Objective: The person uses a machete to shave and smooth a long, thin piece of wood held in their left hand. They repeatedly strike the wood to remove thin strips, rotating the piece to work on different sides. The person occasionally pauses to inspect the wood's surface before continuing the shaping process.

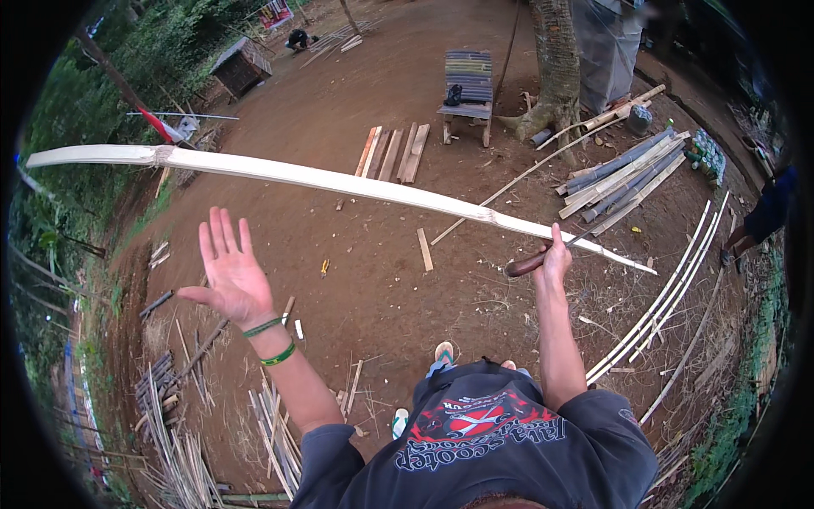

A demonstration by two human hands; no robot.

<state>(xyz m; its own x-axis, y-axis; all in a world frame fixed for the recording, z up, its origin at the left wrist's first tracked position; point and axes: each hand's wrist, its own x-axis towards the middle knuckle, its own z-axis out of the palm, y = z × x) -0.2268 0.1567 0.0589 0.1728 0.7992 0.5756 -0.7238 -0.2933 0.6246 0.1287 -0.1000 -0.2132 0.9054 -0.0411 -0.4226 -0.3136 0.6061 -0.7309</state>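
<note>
A long, pale split bamboo strip (356,183) stretches across the view, from the far left to right of the middle. Near its thinner right part, my right hand (554,261) is closed round it. The same hand also grips a knife by its dark brown handle (526,266); a thin stretch of blade shows past the fingers to the right. My left hand (237,276) is raised below the strip, apart from it, palm showing and fingers spread, with nothing in it. Two green bands (275,343) circle my left wrist.
Thin bamboo sticks (182,458) lie at lower left, long pale strips (670,293) at right. Bamboo poles (623,182) are piled near a tree (557,59). Boards (394,154) and a slatted chair (467,85) stand ahead. A person (767,208) is at the right edge, another (298,39) far off.
</note>
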